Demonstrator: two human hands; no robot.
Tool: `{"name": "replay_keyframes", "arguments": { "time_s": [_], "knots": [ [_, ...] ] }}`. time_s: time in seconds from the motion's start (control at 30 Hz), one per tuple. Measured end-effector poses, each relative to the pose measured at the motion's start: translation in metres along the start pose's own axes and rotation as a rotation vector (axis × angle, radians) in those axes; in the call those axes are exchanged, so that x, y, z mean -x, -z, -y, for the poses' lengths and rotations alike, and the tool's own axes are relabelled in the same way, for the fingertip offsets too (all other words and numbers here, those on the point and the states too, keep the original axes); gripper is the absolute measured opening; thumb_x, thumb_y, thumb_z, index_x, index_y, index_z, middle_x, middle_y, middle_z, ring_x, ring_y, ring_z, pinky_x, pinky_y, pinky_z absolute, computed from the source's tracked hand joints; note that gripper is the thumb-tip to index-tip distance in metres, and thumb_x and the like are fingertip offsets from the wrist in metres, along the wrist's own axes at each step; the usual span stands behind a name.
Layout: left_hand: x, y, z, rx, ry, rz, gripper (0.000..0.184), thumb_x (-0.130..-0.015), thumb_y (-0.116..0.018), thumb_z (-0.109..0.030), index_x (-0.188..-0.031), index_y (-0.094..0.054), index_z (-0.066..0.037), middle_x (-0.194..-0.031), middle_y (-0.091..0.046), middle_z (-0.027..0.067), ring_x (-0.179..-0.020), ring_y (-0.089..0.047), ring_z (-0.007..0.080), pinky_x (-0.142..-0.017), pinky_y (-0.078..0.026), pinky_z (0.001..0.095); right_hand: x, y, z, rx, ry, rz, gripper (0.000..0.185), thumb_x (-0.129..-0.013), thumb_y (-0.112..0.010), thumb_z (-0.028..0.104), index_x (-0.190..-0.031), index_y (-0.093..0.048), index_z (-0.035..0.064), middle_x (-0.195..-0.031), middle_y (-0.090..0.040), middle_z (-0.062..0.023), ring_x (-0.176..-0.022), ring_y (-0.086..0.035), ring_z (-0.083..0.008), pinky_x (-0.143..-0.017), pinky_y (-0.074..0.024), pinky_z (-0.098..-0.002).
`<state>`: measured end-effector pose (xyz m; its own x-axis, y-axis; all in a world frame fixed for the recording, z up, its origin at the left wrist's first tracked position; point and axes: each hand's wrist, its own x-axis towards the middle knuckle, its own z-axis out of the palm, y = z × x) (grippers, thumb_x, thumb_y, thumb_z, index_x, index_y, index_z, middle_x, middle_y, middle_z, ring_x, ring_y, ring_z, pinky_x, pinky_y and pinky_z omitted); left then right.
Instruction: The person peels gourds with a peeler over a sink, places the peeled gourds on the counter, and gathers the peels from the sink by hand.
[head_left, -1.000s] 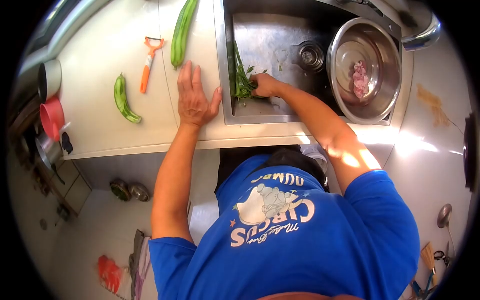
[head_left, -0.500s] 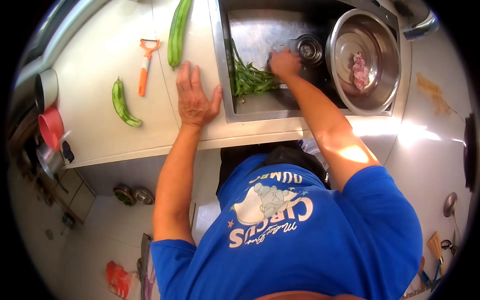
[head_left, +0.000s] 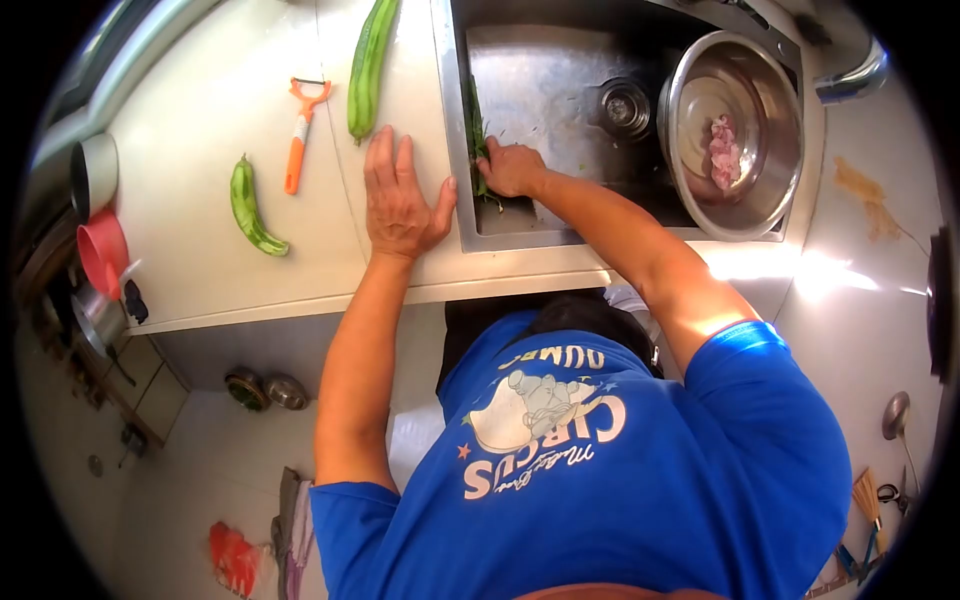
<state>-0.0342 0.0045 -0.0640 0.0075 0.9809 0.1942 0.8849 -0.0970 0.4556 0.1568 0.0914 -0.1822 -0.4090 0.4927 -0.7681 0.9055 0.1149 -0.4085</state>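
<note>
My left hand [head_left: 402,212] lies flat on the pale countertop, fingers stretched out. Its fingertips are close to the lower end of a long, peeled green gourd [head_left: 371,70]. Inside the steel sink [head_left: 550,65], my right hand [head_left: 513,170] has its fingers curled around green peelings [head_left: 476,125], bunched against the left wall. The hand partly covers them. Left of my left hand lie an orange-handled peeler [head_left: 298,140] and a short, curved, partly peeled green gourd [head_left: 252,207].
A large metal bowl [head_left: 684,205] stands at the sink's right side, with pink raw meat [head_left: 724,155] in it. Right of the sink drain [head_left: 627,108], the bowl hides part of the basin. A red cup [head_left: 102,252] is at the counter's left end.
My right hand has moved left from near the drain, and the spread peelings are now squeezed together against the sink's left wall. My left hand stays flat on the counter.
</note>
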Motion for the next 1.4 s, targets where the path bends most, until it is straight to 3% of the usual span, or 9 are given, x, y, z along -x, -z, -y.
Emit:
{"name": "replay_keyframes", "arguments": {
  "time_s": [0.17,0.37,0.57,0.77,0.97,1.1,1.3,1.4],
  "knots": [
    [-0.001,0.0,-0.001,-0.001,0.006,0.002,0.075,-0.087,-0.075,-0.029,-0.143,-0.043,0.01,-0.152,-0.037,0.0315,-0.138,-0.039,0.0491,-0.116,-0.034,0.0536,-0.019,-0.037,-0.021,-0.198,0.123,0.061,0.056,-0.1,-0.051,0.038,-0.136,-0.05,-0.0039,-0.127,-0.065,-0.0305,-0.122,-0.06,-0.0461,-0.105,-0.0471,-0.0504],
    [-0.002,0.0,-0.003,-0.026,-0.004,0.002,0.074,-0.087,-0.075,-0.029,-0.142,-0.044,0.01,-0.151,-0.039,0.0316,-0.138,-0.039,0.0491,-0.116,-0.034,0.0532,-0.011,-0.034,-0.026,-0.375,0.187,0.084,0.063,-0.088,-0.071,0.031,-0.135,-0.055,-0.0072,-0.129,-0.064,-0.0311,-0.123,-0.061,-0.0437,-0.106,-0.0477,-0.0452],
    [-0.004,0.001,-0.006,-0.059,-0.005,0.015,0.073,-0.086,-0.075,-0.029,-0.139,-0.046,0.011,-0.149,-0.04,0.0312,-0.137,-0.04,0.0487,-0.116,-0.035,0.0522,0.004,-0.031,-0.026,-0.966,0.189,0.265,0.066,-0.085,-0.074,0.012,-0.144,-0.051,-0.0086,-0.122,-0.07,-0.0196,-0.107,-0.068,-0.0262,-0.092,-0.0548,-0.0349],
    [-0.004,0.002,-0.008,-0.077,-0.031,0.014,0.073,-0.086,-0.075,-0.029,-0.139,-0.046,0.011,-0.149,-0.04,0.0313,-0.137,-0.04,0.0485,-0.116,-0.035,0.0523,0.039,0.003,-0.024,-1.257,0.353,0.497,0.051,-0.083,-0.067,0.004,-0.133,-0.06,-0.0046,-0.104,-0.073,-0.0104,-0.088,-0.069,-0.0152,-0.077,-0.0564,-0.0277],
    [-0.002,0.002,-0.007,-0.05,-0.034,0.03,0.073,-0.087,-0.074,-0.027,-0.141,-0.044,0.011,-0.15,-0.038,0.0319,-0.138,-0.038,0.0488,-0.117,-0.032,0.0545,0.079,0.049,-0.012,-1.545,0.399,0.433,0.046,-0.081,-0.063,0.006,-0.126,-0.064,-0.0016,-0.101,-0.071,-0.0074,-0.087,-0.069,-0.0145,-0.076,-0.0561,-0.0261],
    [-0.002,0.002,-0.008,-0.065,-0.038,0.052,0.073,-0.086,-0.075,-0.025,-0.14,-0.043,0.012,-0.151,-0.037,0.0315,-0.139,-0.037,0.048,-0.118,-0.032,0.0535,0.11,0.072,-0.009,-1.58,0.437,0.306,0.057,-0.078,-0.064,0.006,-0.135,-0.061,-0.0016,-0.111,-0.071,-0.01,-0.096,-0.069,-0.0161,-0.087,-0.0554,-0.0269],
    [0.003,0.003,-0.013,-0.027,-0.021,0.085,0.071,-0.089,-0.073,-0.023,-0.141,-0.044,0.016,-0.151,-0.035,0.0331,-0.141,-0.035,0.0495,-0.12,-0.03,0.0536,0.152,0.079,-0.009,-1.631,0.635,0.178,0.057,-0.077,-0.065,0.004,-0.134,-0.062,-0.0037,-0.119,-0.072,-0.0141,-0.105,-0.07,-0.0201,-0.095,-0.0548,-0.0308],
    [0.004,0.003,-0.018,-0.074,-0.054,0.094,0.073,-0.091,-0.07,-0.023,-0.143,-0.04,0.019,-0.152,-0.032,0.0357,-0.142,-0.034,0.0502,-0.122,-0.028,0.0529,0.179,0.07,-0.013,-1.751,0.734,0.08,0.051,-0.079,-0.068,-0.002,-0.13,-0.065,-0.0023,-0.11,-0.074,-0.009,-0.095,-0.071,-0.0157,-0.084,-0.0582,-0.0293]
  ]
}}
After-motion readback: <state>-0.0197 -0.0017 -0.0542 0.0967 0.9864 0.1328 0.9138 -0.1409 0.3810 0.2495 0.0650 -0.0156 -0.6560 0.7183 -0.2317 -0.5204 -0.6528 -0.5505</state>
